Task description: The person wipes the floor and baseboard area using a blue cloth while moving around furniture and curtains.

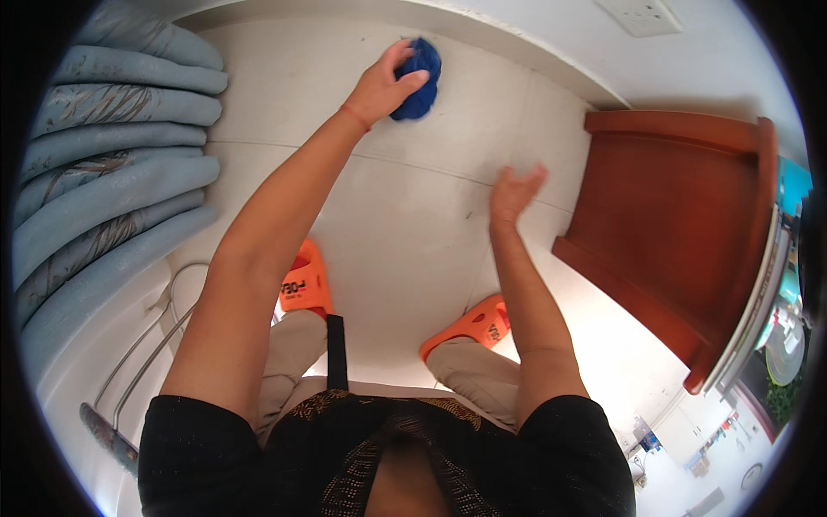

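Observation:
Far out over the pale tiled floor, my left hand is closed on a bunched dark blue cloth. The cloth rests against the floor close to the foot of the wall, and my palm and some fingertips are hidden. A thin red band circles my left wrist. My right hand, a little blurred, hovers nearer and to the right with its thumb and fingers apart. Nothing is in it. Below my arms, orange slippers are on my feet.
A reddish-brown wooden cabinet stands on the right. Along the left hang blue-grey patterned curtain folds. A bent metal frame is at lower left. The white wall at the far side carries a socket plate.

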`<state>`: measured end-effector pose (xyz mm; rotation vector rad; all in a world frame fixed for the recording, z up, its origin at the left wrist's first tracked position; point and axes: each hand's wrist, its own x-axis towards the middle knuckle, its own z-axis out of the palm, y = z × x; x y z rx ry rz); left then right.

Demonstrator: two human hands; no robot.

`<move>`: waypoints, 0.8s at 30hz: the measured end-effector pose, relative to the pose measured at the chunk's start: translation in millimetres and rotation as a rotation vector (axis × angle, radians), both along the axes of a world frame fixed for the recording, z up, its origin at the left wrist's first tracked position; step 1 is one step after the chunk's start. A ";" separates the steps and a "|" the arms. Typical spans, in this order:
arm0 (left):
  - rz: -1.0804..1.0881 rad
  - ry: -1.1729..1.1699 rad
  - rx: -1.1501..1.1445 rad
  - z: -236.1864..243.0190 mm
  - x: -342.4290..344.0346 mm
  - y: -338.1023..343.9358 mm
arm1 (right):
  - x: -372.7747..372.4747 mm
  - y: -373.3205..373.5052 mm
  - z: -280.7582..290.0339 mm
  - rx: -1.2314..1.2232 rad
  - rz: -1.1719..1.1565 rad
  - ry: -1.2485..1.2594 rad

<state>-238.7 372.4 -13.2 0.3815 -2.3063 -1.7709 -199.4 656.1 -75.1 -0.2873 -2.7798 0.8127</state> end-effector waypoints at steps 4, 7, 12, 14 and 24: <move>0.628 -0.072 -0.058 -46.8 21.0 -27.2 | -7.7 -75.1 50.2 0.051 0.501 0.158; 0.858 -0.408 -0.492 -71.8 65.1 -50.6 | -18.6 -97.8 53.4 0.125 0.537 0.047; 0.843 -0.671 -0.899 -79.0 100.0 -56.0 | -47.5 -126.3 54.0 0.123 0.527 -0.013; 0.798 -0.775 -0.943 -68.1 92.8 -50.0 | -60.8 -140.5 48.9 0.132 0.594 -0.025; 0.768 -0.962 -0.992 -69.6 85.7 -54.1 | 21.0 -85.3 36.8 -0.437 1.586 -0.010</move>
